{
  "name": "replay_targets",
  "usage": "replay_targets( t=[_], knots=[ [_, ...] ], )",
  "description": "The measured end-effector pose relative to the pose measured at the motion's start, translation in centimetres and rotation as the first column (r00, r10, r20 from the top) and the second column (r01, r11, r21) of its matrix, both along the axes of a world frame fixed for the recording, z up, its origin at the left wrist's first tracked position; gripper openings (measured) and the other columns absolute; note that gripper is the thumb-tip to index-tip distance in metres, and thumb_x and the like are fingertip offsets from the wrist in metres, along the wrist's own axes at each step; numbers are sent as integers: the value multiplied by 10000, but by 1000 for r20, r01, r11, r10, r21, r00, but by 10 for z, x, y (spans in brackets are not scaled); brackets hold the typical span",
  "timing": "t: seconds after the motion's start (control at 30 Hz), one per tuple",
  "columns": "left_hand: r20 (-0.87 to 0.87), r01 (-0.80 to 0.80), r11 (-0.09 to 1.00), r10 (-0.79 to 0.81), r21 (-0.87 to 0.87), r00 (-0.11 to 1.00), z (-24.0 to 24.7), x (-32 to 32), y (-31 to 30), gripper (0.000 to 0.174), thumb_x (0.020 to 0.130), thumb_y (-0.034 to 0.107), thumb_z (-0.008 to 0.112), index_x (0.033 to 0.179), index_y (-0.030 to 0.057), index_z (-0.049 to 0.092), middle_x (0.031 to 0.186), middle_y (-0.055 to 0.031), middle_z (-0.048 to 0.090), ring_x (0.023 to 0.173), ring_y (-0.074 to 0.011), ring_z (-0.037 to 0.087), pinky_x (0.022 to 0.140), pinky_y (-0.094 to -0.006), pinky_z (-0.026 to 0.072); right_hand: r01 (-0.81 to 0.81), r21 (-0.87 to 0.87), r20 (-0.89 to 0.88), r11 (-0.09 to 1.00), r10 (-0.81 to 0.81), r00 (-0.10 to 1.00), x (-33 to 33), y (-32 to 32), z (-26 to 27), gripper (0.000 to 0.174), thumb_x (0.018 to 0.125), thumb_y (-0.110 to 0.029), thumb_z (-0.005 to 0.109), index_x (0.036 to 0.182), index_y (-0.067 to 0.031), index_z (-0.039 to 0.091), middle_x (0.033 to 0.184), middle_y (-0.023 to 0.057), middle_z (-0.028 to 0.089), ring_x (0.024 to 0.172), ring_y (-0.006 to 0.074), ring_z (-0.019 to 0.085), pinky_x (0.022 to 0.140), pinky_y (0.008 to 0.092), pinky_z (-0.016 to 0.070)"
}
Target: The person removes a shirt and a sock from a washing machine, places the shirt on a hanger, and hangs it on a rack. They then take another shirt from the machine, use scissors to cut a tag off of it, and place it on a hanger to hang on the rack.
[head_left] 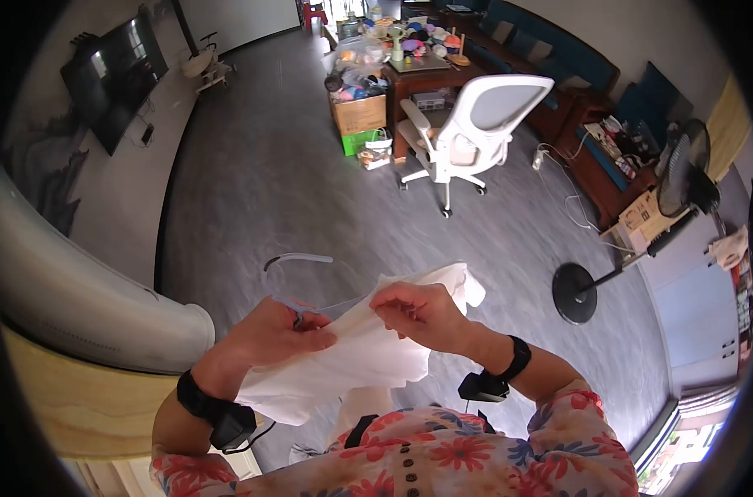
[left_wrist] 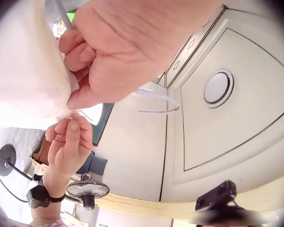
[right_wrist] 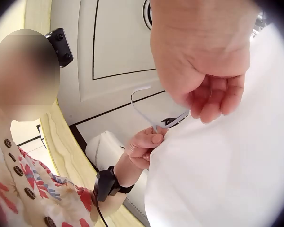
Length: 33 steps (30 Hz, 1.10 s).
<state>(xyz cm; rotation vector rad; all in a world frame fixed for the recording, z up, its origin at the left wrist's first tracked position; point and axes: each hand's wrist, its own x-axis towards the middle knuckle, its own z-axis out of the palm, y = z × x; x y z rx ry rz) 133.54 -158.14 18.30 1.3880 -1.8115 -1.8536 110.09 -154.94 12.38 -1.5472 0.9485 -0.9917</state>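
Left hand (head_left: 281,333) grasps pale bluish plastic hanger (head_left: 300,258), hook ahead, tip rightward, plus white cloth (head_left: 343,360) slanting lengthwise forward-right below both hands. Right hand (head_left: 430,316) pinches cloth edge. Brown cardboard box (head_left: 360,115), far ahead, heaped.

I log one cream shirt (head_left: 434,479), red-and-blue flowers (head_left: 463,452), dark buttons (right_wrist: 18,170) down the front; two black wrist straps (head_left: 521,356) with boxy black cameras (head_left: 232,427), black cable (right_wrist: 101,215) at left.

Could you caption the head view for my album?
Left hand and right hand hold white cloth and pale hanger above grey floor.
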Motion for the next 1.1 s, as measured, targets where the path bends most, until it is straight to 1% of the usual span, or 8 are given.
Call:
replay_targets(
  t=[0.17,0.27,0.37,0.47,0.57,0.63,0.83,1.1],
  knots=[
    [75,-52,998,55,-42,996,-7,56,-103,202,760,128,657,903,-13,644,739,-26,625,653,-53,532,585,-205,437,-12,122,-8,993,13,1000,24,-114,-8,126,838,-54,539,958,-24,563,696,7,564,584,66,529,488,208,447],
    [81,-119,993,118,2,990,3,83,-160,144,735,75,685,850,-4,649,727,-15,616,654,-60,535,574,-206,440,135,279,114,951,-172,978,22,-172,-9,112,839,-70,542,931,-19,583,680,20,571,588,66,547,491,192,462],
    [151,-99,992,109,-74,982,7,106,-221,157,754,112,656,868,4,659,707,-20,623,633,-51,521,563,-210,433,268,342,71,901,-309,948,10,-225,-9,107,841,-68,537,920,-16,586,681,24,577,596,71,558,479,192,461],
    [101,-125,985,137,-119,985,-8,136,-283,159,744,116,667,849,-2,658,694,-17,616,624,-47,514,551,-210,428,371,308,101,876,-418,903,-10,-294,-26,104,840,-70,543,900,1,589,651,36,575,537,90,554,454,200,450],
    [318,63,948,41,-311,947,-12,157,-359,165,730,119,682,820,-17,653,661,-12,602,615,-45,509,537,-203,419,491,298,-69,819,-494,867,-25,-375,-34,116,838,-89,549,882,12,585,629,37,568,489,94,541,431,199,437],
    [245,-187,959,238,-214,940,-11,162,-402,162,707,108,700,770,-31,646,615,-11,582,580,-48,500,508,-199,404,540,300,-63,786,-548,834,-37,-428,-52,135,838,-113,541,887,2,591,628,36,567,474,88,528,431,195,434],
    [116,-498,859,510,-118,852,-7,206,-549,103,693,40,697,720,-39,638,597,-5,571,536,-47,489,472,-189,379,418,425,14,803,-467,884,-21,-627,-57,135,846,-150,537,885,-36,597,636,25,569,484,74,531,417,193,418],
    [154,-555,774,616,-306,773,18,248,-717,47,719,7,668,737,-26,639,610,12,571,536,-39,477,478,-187,381,120,350,196,929,-198,960,90,-863,-32,141,847,-149,558,889,-20,595,621,23,568,492,75,534,428,193,427]
  ],
)
